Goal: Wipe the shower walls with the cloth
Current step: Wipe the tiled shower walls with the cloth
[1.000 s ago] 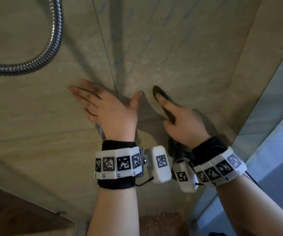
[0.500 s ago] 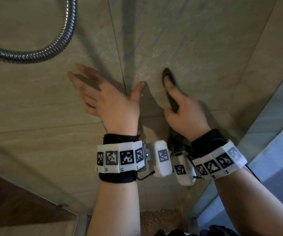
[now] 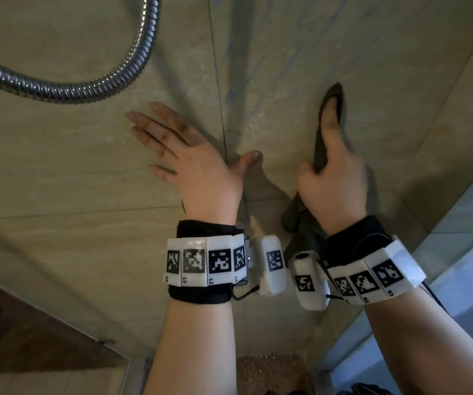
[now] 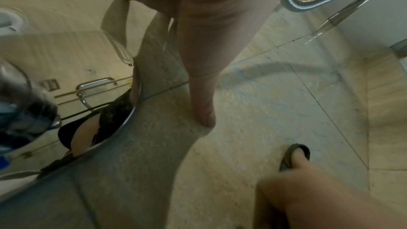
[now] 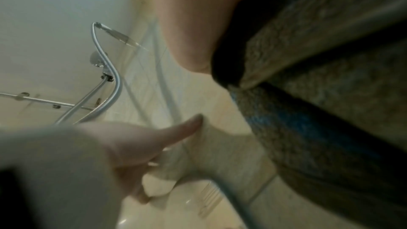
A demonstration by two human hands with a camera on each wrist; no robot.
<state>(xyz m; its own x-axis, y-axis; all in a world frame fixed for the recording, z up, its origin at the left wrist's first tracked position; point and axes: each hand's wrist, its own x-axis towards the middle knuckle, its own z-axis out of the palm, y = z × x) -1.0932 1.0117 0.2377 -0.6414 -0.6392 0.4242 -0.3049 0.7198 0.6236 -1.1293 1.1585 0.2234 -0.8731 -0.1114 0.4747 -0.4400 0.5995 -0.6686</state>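
Head view: left hand (image 3: 192, 163) flat on the tiled shower wall (image 3: 329, 47), fingers straight and spread, thumb out toward the vertical grout line (image 3: 218, 89), holding nothing. Right hand (image 3: 333, 178) on the other side of that grout line, gripping the dark cloth (image 3: 322, 143): forefinger stretched up along it, pressing it to the wall, other fingers curled round the bunched part. Cloth tip pokes past the fingertip; rest of it hangs below the wrist. Both wrists carry white bands w/ black-and-white marker squares (image 3: 205, 260).

Left wrist view adds what head view lacks: the thumb's underside on the tile, faint bluish streaks on the wall near the cloth, plus glass w/ a chrome handle (image 4: 94, 84) and a reflection, too blurred to read. Cloth tip (image 4: 296, 154) seen over the right forefinger.

Right wrist view: cloth (image 5: 319, 93) close up, coarse weave, grey-brown w/ a blue patch, filling that side of the frame; left thumb (image 5: 180, 128) touching the wall beyond it. Also the chrome shower fitting (image 5: 99, 62) and a rail (image 5: 39, 100), not in the head view.

Surface: beige stone-look tiles, thin dark joints. Ribbed metal shower hose (image 3: 87, 86) loops above the left hand. Pale panel at the side beyond the right arm; speckled brown floor (image 3: 269, 374) low between the forearms.
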